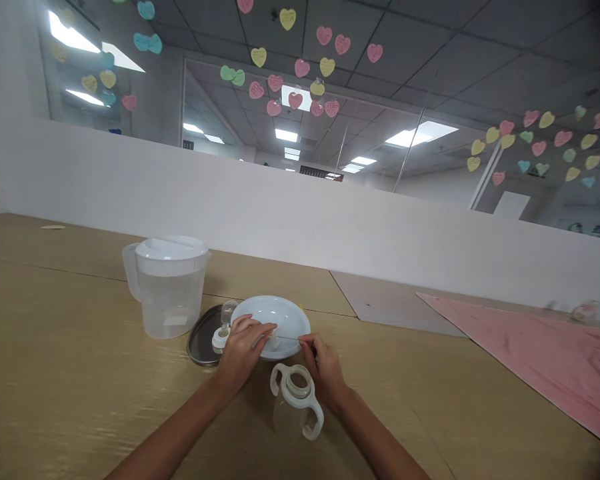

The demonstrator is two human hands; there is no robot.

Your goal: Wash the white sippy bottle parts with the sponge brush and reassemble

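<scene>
Over a pale blue-white bowl, my left hand is closed on a small translucent whitish piece, partly hidden by the fingers. My right hand pinches the end of a thin, light stick-like thing at the bowl's right side. Its other end reaches the piece in my left hand; I cannot tell how far it goes in. Between my forearms stands a clear baby bottle with two white handles and an uncovered mouth. Left of the bowl, a bottle nipple in a white collar rests on a dark metal tray, partly behind my left hand.
A lidded translucent pitcher stands behind the tray on the left, its handle facing left. The brown tabletop runs to a low white wall with glass above. A pink sheet and a small clear object lie at right.
</scene>
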